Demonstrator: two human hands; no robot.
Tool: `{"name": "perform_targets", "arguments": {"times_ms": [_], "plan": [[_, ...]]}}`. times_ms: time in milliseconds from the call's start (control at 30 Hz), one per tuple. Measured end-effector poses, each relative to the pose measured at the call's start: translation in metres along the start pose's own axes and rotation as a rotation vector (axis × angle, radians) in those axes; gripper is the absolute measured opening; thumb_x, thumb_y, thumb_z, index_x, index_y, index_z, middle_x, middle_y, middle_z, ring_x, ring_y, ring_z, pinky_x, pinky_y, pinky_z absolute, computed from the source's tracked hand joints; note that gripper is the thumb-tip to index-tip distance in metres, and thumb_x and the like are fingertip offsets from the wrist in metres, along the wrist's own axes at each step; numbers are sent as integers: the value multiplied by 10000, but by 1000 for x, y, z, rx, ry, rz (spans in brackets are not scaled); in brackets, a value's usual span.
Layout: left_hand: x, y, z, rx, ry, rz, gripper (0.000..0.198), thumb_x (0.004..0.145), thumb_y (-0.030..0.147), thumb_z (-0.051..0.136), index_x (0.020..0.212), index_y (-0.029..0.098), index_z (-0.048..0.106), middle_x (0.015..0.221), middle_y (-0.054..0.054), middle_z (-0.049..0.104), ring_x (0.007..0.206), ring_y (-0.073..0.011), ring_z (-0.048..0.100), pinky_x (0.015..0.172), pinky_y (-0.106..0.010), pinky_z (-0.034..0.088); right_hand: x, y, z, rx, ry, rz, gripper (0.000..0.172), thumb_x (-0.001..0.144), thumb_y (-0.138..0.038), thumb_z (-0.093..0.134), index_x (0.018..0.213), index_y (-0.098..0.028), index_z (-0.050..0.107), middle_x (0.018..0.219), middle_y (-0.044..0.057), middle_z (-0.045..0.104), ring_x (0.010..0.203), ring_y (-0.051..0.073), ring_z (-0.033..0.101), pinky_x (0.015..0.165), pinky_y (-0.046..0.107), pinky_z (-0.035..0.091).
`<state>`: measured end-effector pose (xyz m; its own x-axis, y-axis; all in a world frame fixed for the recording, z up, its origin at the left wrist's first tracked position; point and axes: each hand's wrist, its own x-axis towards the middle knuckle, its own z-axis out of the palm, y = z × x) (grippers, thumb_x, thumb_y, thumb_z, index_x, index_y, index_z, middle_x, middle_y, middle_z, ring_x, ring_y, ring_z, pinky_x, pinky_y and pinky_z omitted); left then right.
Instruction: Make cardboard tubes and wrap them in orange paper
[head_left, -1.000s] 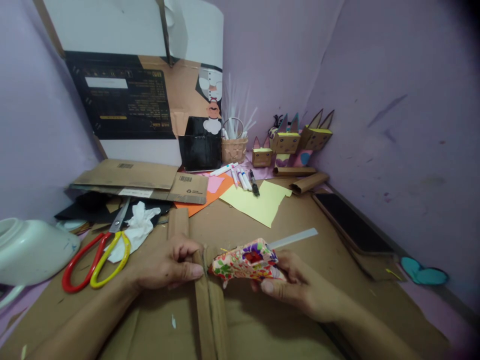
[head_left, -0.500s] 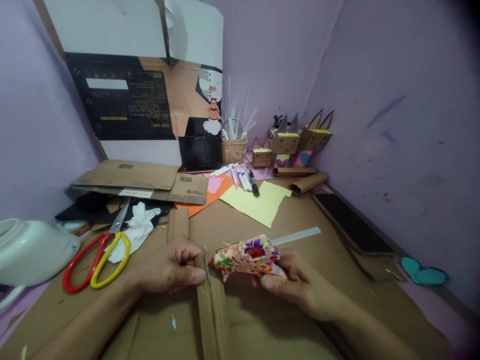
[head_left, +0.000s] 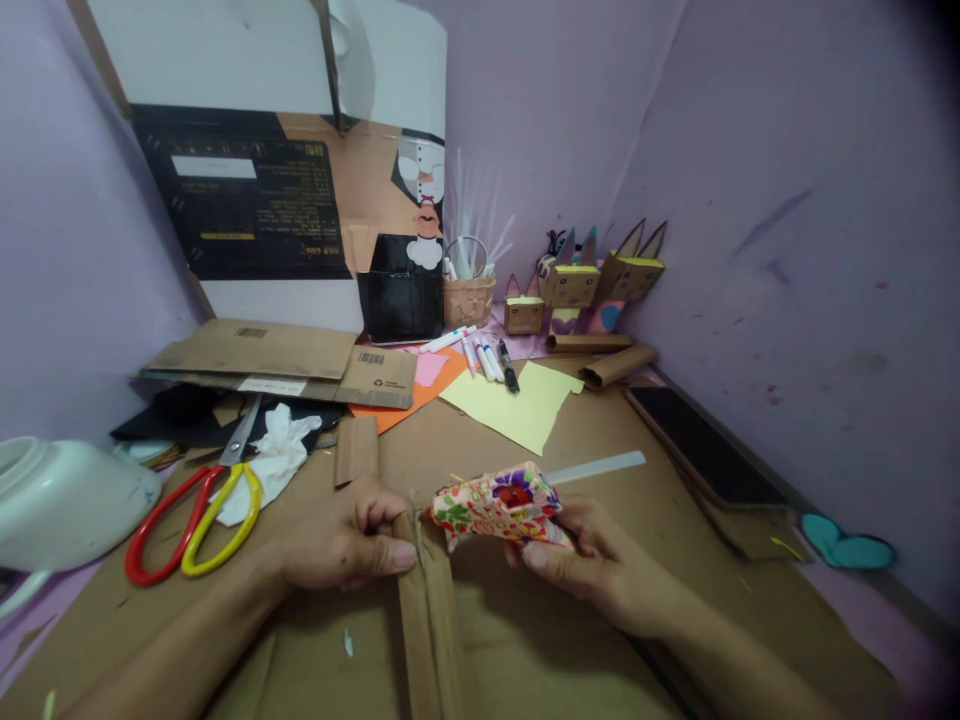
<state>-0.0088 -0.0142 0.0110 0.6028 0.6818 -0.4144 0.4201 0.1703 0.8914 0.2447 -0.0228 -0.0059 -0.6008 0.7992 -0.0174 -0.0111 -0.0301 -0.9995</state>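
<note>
My left hand (head_left: 360, 545) pinches the far end of a long folded cardboard strip (head_left: 433, 630), thumb on top, near a seam that runs along it. In my right hand (head_left: 581, 560) is a glue gun (head_left: 491, 508) covered in flower-patterned wrapping. A clear glue stick (head_left: 596, 466) sticks out of its back. The gun's nozzle points left at the strip's seam, close to my left thumb; whether it touches the cardboard I cannot tell. A short cardboard piece (head_left: 356, 450) lies just beyond my left hand.
Scissors (head_left: 221, 520) with red and yellow handles lie left beside crumpled tissue (head_left: 281, 450). A white pot (head_left: 67, 500) stands at the far left. Yellow paper (head_left: 517, 410) and markers (head_left: 487, 360) lie behind the hands. At right are a phone (head_left: 705, 445) and cardboard animal figures (head_left: 574, 288).
The glue gun has shifted very slightly upward, and the strip's far end with my left thumb has moved a little to the right. Both hands keep their grips.
</note>
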Motion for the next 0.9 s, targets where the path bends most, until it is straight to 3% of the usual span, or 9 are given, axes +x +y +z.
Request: {"name": "perform_targets", "arguments": {"times_ms": [233, 333, 433, 533, 633, 800, 900], "plan": [[0, -1, 0, 7, -2, 7, 433, 675, 570, 614, 614, 152, 515, 407, 73, 388, 332, -44, 321, 332, -163, 212, 2, -2, 1, -31, 30, -2, 368, 725, -493, 622, 729, -126, 606, 625, -14, 478, 537, 85, 358, 474, 205, 268], [2, -2, -1, 9, -22, 32, 426, 691, 560, 605, 599, 158, 499, 404, 75, 382, 334, -44, 314, 336, -166, 207, 1, -1, -1, -44, 74, 39, 407, 724, -531, 598, 714, -124, 610, 527, -42, 424, 462, 72, 340, 426, 198, 258], [2, -1, -1, 27, -21, 41, 435, 695, 564, 600, 575, 170, 461, 401, 76, 378, 341, -48, 322, 339, -167, 203, 4, 2, -7, -9, 163, 116, 449, 707, -566, 580, 801, -127, 593, 454, -63, 412, 385, 69, 313, 365, 192, 238], [1, -1, -1, 47, -18, 55, 440, 699, 569, 595, 569, 178, 439, 398, 77, 381, 343, -50, 327, 343, -167, 208, 15, 5, -19, 14, 355, 128, 444, 676, -544, 583, 863, -142, 563, 557, -11, 550, 424, 85, 400, 392, 197, 315], [0, -1, 0, 43, -25, 57, 444, 692, 578, 597, 572, 181, 436, 396, 78, 382, 341, -50, 323, 345, -167, 213, 33, 5, -35, -178, 541, 142, 392, 666, -527, 542, 764, -150, 579, 634, 12, 577, 519, 106, 478, 484, 217, 368], [-1, -1, 0, 16, -25, 43, 441, 682, 574, 602, 567, 182, 437, 400, 79, 378, 342, -49, 319, 339, -165, 210, 51, 1, -58, -463, 606, 251, 378, 616, -520, 630, 513, -158, 601, 440, -11, 466, 471, 134, 437, 453, 242, 242], [-1, 3, 2, 34, -26, 49, 427, 692, 555, 603, 564, 177, 449, 397, 78, 384, 347, -50, 319, 341, -165, 207, 47, -8, -59, -794, 796, 195, 331, 630, -492, 649, 538, -174, 656, 546, 34, 554, 590, 191, 502, 497, 268, 264]]}}
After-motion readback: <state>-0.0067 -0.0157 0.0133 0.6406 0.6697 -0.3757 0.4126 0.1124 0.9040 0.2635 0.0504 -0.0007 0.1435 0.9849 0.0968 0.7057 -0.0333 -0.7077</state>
